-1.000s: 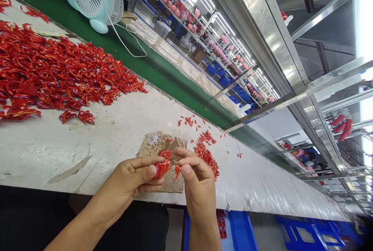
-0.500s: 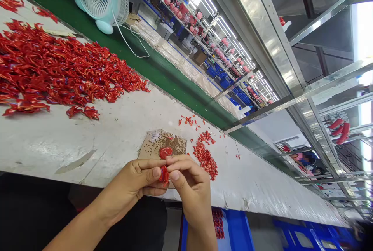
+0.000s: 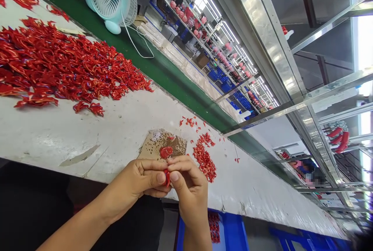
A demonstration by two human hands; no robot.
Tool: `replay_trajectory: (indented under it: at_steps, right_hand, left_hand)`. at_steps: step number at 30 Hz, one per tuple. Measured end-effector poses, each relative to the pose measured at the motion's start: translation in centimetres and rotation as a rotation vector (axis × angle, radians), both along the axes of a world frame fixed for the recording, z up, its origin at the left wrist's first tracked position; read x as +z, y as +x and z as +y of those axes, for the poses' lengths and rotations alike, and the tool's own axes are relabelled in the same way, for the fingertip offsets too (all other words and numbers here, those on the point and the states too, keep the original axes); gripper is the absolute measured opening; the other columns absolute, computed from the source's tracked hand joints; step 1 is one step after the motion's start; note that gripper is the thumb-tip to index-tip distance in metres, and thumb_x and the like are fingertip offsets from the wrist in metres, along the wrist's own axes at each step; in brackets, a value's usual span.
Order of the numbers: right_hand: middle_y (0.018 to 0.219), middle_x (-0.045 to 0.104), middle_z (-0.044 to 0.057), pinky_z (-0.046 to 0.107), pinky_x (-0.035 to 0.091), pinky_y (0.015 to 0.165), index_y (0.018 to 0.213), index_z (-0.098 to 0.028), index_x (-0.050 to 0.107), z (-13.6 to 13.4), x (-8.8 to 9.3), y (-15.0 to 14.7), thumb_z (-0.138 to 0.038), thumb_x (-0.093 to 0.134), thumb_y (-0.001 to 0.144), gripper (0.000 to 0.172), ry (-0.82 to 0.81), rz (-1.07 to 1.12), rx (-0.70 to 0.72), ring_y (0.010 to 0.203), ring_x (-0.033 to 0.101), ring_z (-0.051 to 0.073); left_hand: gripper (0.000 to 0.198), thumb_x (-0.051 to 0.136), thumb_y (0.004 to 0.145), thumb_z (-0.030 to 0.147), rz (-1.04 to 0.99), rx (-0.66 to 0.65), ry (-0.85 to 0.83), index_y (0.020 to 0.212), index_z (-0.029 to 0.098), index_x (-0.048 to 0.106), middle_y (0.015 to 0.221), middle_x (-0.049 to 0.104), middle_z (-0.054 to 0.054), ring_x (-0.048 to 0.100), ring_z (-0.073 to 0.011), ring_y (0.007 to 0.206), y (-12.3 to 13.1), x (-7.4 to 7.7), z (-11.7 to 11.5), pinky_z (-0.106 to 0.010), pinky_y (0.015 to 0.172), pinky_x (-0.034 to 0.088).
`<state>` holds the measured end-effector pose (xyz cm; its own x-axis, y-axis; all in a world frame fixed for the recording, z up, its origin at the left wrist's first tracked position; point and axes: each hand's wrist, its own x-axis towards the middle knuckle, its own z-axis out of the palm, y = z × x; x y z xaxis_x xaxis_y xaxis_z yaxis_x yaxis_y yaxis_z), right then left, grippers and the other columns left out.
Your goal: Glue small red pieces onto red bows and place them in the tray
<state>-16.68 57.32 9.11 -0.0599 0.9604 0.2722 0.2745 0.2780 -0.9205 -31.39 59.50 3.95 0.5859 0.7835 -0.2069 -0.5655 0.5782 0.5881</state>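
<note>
Between the fingertips of both hands is a small red piece point(image 3: 167, 178), mostly covered by the fingers. My left hand point(image 3: 145, 179) pinches it from the left, and my right hand point(image 3: 186, 183) closes on it from the right, thumbs nearly touching. Just beyond the fingertips, a round red item point(image 3: 166, 152) lies on a speckled brown cardboard piece point(image 3: 150, 148). A pile of small red pieces point(image 3: 204, 157) is spread to the right of the cardboard. A much larger heap of red curled pieces point(image 3: 67, 64) covers the left of the white table point(image 3: 122, 126).
A light blue fan point(image 3: 112, 0) with a white cord stands on the green strip point(image 3: 175, 88) behind the table. Below the table edge is a blue tray point(image 3: 234, 229) holding red pieces. Metal frames rise at the right; a person point(image 3: 305, 167) is far off.
The fingers have closed further over the red piece, with less of it showing. The whole view has shifted slightly, and the fan and large heap appear farther right.
</note>
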Motion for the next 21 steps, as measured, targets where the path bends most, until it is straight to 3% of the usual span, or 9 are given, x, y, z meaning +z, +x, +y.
replay_trajectory:
  at_steps: [5, 13, 17, 21]
  right_hand:
    - [0.102, 0.069, 0.005, 0.036, 0.051, 0.091, 0.098, -0.026, 0.071, -0.4, -0.5, 0.1, -0.024, 0.067, 0.091, 0.008, -0.005, 0.007, -0.041, 0.102, 0.064, 0.021]
    - [0.107, 0.067, 0.007, 0.038, 0.051, 0.091, 0.094, -0.025, 0.072, -0.8, -0.7, 0.6, -0.026, 0.068, 0.092, 0.005, 0.020, -0.044, 0.012, 0.104, 0.064, 0.022]
    - [0.110, 0.067, 0.007, 0.040, 0.050, 0.095, 0.095, -0.025, 0.072, -0.6, -0.1, 1.3, -0.026, 0.068, 0.092, 0.005, -0.033, -0.050, 0.099, 0.106, 0.063, 0.022]
    - [0.108, 0.068, 0.007, 0.039, 0.049, 0.095, 0.091, -0.024, 0.072, 0.0, 0.5, 2.3, -0.025, 0.070, 0.090, 0.003, -0.099, -0.064, 0.199, 0.105, 0.064, 0.022]
  left_hand:
    - [0.029, 0.085, 0.071, 0.035, 0.019, 0.010, -0.018, 0.091, 0.016, 0.076, 0.082, 0.072, -0.006, 0.067, -0.0143, 0.075, 0.3, -0.5, 0.0, -0.025, 0.073, 0.060]
    - [0.034, 0.085, 0.071, 0.037, -0.028, 0.004, -0.018, 0.095, 0.016, 0.075, 0.085, 0.074, -0.007, 0.070, -0.0167, 0.078, 0.6, -1.1, -0.3, -0.028, 0.077, 0.060]
    - [0.026, 0.085, 0.070, 0.034, -0.078, -0.007, 0.011, 0.084, 0.014, 0.075, 0.076, 0.071, -0.005, 0.066, -0.0125, 0.071, 0.7, -0.9, -0.5, -0.023, 0.071, 0.058]
    - [0.027, 0.084, 0.072, 0.035, -0.030, -0.027, -0.011, 0.087, 0.014, 0.075, 0.076, 0.071, -0.005, 0.065, -0.0133, 0.072, 1.0, -1.3, -0.8, -0.023, 0.070, 0.056]
